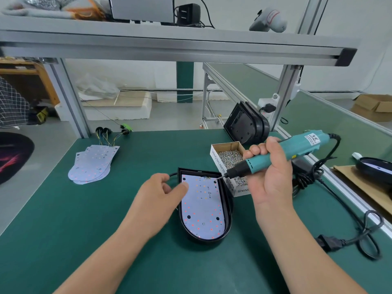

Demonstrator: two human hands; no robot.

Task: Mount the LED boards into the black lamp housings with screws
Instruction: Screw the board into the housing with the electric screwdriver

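My left hand (163, 192) lies at the left wall of the housing (228, 209), a black plastic shell with a square far end and a rounded near end. It sits open side up on the green mat of the table (84, 230), at the middle and toward the near edge. The board (201, 209) lies flat inside it, a thin pale sheet cut to the same outline, dotted with small red and yellow LEDs and a few dark round holes. My left thumb is straight and presses the board's far left corner. The other fingers are loosely curled and hold nothing.

My right hand (269, 172) is wrapped round the driver (275, 153), a teal cylinder with a black nose, tilted down to the left. Its thin bit ends at the board's far right corner. I cannot tell whether it touches. The driver's black cable (360, 230) loops along the table's right edge.

Just right of the housing stands a shallow cardboard box (216, 154) full of small shiny screws (230, 157). The driver's nose hangs over it. Toward the left edge lies a fanned stack (93, 164) of more pale boards with coloured wires at their far end. A second black housing (246, 124) leans tilted at the far right corner.
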